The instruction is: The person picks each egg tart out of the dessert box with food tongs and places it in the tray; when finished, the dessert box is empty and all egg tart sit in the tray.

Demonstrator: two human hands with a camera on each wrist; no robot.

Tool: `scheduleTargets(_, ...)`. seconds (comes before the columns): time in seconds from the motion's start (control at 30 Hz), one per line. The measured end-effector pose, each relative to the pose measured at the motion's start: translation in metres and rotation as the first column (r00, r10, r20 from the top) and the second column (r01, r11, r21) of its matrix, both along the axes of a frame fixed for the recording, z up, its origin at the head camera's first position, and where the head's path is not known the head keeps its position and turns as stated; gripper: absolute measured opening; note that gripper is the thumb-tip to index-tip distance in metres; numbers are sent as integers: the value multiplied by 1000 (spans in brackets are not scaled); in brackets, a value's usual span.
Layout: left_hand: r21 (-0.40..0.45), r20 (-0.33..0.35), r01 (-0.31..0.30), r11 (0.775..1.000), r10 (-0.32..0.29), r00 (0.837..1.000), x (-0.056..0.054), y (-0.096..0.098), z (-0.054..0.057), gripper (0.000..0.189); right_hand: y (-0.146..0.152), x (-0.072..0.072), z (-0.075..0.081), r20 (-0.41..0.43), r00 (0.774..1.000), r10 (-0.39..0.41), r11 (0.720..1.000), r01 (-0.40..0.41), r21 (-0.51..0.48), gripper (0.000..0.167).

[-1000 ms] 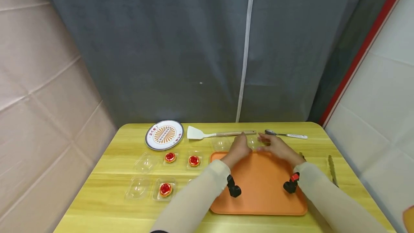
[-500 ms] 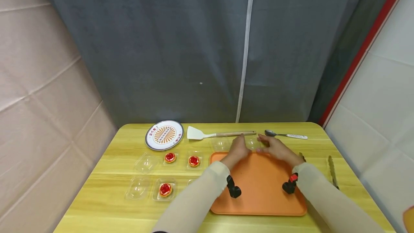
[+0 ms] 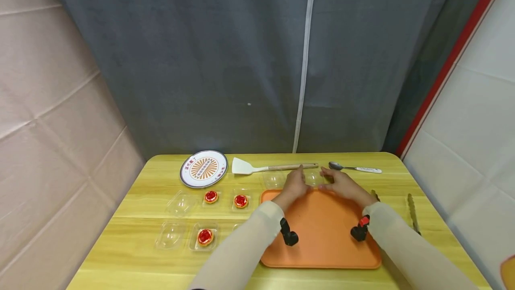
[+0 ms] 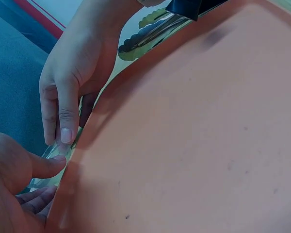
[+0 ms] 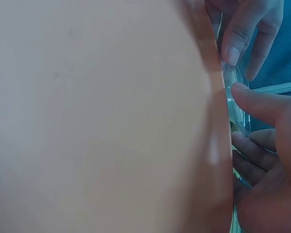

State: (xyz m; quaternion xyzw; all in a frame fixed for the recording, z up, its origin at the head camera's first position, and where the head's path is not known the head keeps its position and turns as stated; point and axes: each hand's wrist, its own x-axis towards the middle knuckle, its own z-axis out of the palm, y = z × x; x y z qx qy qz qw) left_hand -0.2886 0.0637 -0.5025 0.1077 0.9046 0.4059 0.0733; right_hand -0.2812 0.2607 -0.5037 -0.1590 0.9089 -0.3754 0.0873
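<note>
Behind the far edge of the orange tray [image 3: 326, 245], both hands are at a clear plastic box [image 3: 313, 178]. My left hand [image 3: 295, 186] grips its left side, with the thumb near the tray rim and the fingers around the plastic in the left wrist view. From the other side, my right hand [image 3: 345, 186] holds the clear box [image 5: 238, 104] between its thumb and bent fingers. Most of the box is hidden by the hands and the tray rim. Another clear plastic piece [image 3: 274, 179] lies just left of my left hand.
Left of the tray, red-topped tarts [image 3: 205, 237] sit in clear boxes with open lids [image 3: 170, 235]. At the back are a patterned plate [image 3: 204, 169], a white spatula [image 3: 243, 166] and a spoon [image 3: 354, 168]. Metal tongs [image 3: 412, 214] lie at the right, partly hidden by my right arm.
My left hand has shifted slightly left, and the clear box between the hands has moved a little left with it. Both hands stay behind the tray.
</note>
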Motion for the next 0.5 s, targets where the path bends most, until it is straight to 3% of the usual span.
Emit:
scheduleTargets(0.23, -2, -4, 6, 1000, -6, 1000, -1, 0, 2, 87, 0, -2, 0, -1, 1000, -12, 999, 13, 30, 77)
scheduleTargets(0.5, -15, 38, -1, 1000, 1, 999, 1, 0, 6, 89, 1, -4, 1, 0, 1000, -11, 999, 11, 35, 78)
